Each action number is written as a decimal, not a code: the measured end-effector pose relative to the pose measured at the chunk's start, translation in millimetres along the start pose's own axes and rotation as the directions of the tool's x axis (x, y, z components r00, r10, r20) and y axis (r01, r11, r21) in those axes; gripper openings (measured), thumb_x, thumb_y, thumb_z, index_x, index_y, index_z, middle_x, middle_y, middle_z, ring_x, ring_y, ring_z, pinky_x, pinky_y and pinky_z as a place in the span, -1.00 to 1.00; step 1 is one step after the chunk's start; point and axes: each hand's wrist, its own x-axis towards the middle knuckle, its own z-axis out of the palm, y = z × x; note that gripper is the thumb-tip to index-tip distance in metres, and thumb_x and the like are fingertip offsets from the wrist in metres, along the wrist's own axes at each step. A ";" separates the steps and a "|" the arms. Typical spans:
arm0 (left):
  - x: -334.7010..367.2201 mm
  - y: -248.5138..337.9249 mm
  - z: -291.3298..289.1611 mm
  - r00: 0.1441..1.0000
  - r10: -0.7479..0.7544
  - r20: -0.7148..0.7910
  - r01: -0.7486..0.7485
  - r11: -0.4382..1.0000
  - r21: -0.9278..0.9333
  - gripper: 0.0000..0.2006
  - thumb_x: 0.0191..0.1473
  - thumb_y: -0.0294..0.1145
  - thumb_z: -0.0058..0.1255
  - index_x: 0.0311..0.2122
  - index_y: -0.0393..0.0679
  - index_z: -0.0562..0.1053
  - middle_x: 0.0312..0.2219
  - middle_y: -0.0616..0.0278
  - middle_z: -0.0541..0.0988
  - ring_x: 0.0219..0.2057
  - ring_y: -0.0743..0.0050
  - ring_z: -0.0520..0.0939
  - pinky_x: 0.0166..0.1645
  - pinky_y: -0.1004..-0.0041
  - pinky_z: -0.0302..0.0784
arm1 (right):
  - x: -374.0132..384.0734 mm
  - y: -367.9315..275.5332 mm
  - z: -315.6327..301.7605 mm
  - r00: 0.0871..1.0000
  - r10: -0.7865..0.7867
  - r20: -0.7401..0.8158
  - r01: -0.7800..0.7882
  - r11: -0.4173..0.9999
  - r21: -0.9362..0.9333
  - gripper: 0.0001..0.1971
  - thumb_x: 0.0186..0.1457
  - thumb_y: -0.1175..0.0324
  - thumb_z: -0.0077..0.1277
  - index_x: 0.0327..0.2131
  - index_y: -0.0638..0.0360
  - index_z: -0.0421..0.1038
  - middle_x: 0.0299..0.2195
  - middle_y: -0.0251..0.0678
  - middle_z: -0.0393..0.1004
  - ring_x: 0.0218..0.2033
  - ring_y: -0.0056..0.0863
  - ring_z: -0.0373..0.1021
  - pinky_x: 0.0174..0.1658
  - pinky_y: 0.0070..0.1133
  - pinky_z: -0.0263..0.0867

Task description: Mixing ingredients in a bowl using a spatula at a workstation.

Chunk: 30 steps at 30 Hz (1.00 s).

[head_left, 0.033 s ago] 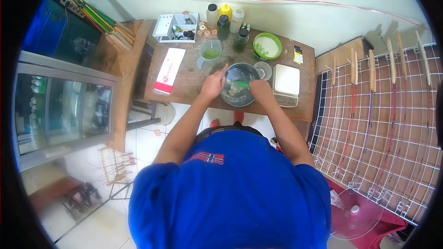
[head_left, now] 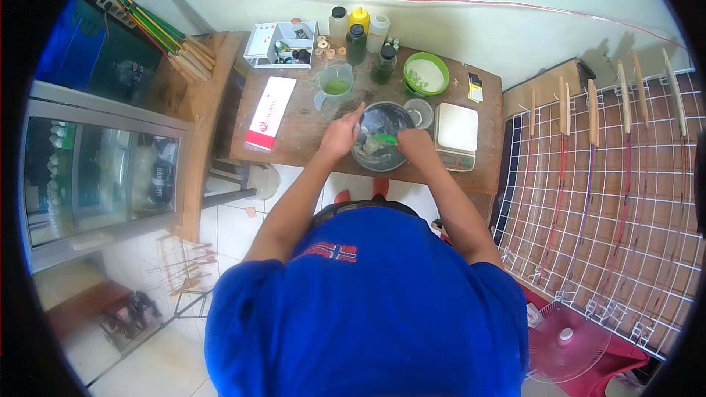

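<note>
While the person is leaning over the wooden tabletop (head_left: 309,129), a flat white-and-red package (head_left: 270,112) is lying at its left end, well apart from the work. The left hand (head_left: 341,136) is steadying the rim of the metal mixing bowl (head_left: 382,136), forefinger sticking out. That bowl is sitting at the near middle edge; it looks stiff, light and likely slippery, best gripped at the rim. The right hand (head_left: 414,145) is clenching a green tool (head_left: 385,139) inside it. A white scale (head_left: 457,129) is standing just beside.
</note>
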 end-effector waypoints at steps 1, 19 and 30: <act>0.9 6.3 -2.9 1.000 0.000 0.001 0.000 1.000 0.001 -0.44 0.13 -0.44 -0.09 0.27 0.04 0.23 -0.11 -0.15 0.53 -0.16 -0.17 0.57 -0.09 0.07 0.49 | -2.7 -0.2 -3.5 0.996 -0.056 0.071 0.054 0.998 0.020 -0.87 -0.08 0.37 0.08 -0.52 0.21 0.57 -0.48 -0.10 0.56 -0.42 -0.15 0.53 -0.37 -0.29 0.45; 12.6 29.9 -7.1 0.990 0.131 0.051 -0.134 0.988 0.073 -0.42 0.06 -0.51 -0.06 0.24 0.08 0.27 -0.20 -0.02 0.55 -0.27 -0.09 0.60 -0.19 0.09 0.53 | 10.2 -2.2 12.2 0.960 -0.273 0.067 0.276 0.961 -0.037 -0.89 -0.13 0.47 0.03 -0.52 0.21 0.57 -0.48 -0.09 0.56 -0.43 -0.18 0.55 -0.38 -0.32 0.46; 12.9 38.0 -5.2 0.994 0.054 0.097 -0.070 0.985 0.161 -0.47 0.10 -0.44 -0.06 0.23 0.02 0.28 -0.13 0.02 0.56 -0.21 -0.07 0.61 -0.11 0.09 0.54 | -3.1 3.4 -1.5 0.965 0.197 0.173 -0.227 0.959 0.172 -0.75 -0.16 0.29 0.19 -0.43 0.30 0.56 -0.40 0.02 0.57 -0.31 -0.08 0.55 -0.21 -0.26 0.47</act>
